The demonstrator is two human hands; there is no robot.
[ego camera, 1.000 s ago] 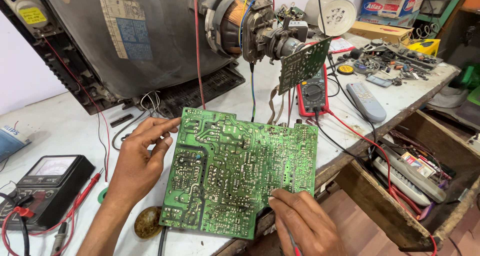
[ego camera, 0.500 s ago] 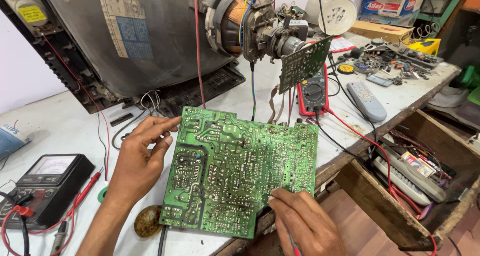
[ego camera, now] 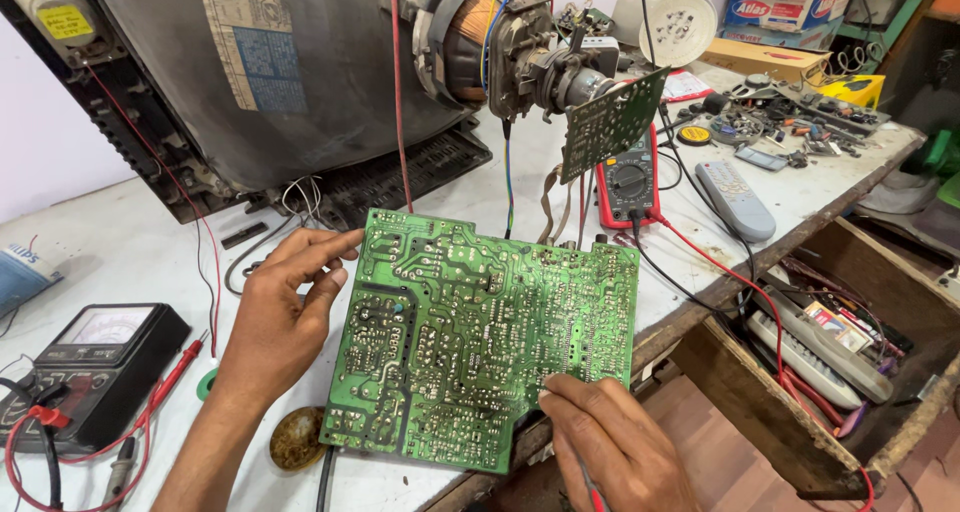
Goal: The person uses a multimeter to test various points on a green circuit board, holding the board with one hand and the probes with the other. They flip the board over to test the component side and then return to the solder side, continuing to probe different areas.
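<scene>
Steadying the green circuit board (ego camera: 480,347), the left hand (ego camera: 280,317) grips its edge; the right hand (ego camera: 610,442), pinching a thin probe, could slip and bridge solder joints.

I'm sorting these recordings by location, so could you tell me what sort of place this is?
Most likely an electronics repair workshop. The left hand steadies a green circuit board beside an opened picture-tube television, with a red multimeter and remote controls on the cluttered bench.

Electronics repair workshop: opened television (ego camera: 300,82), multimeters (ego camera: 628,184), circuit boards (ego camera: 490,347)
</scene>
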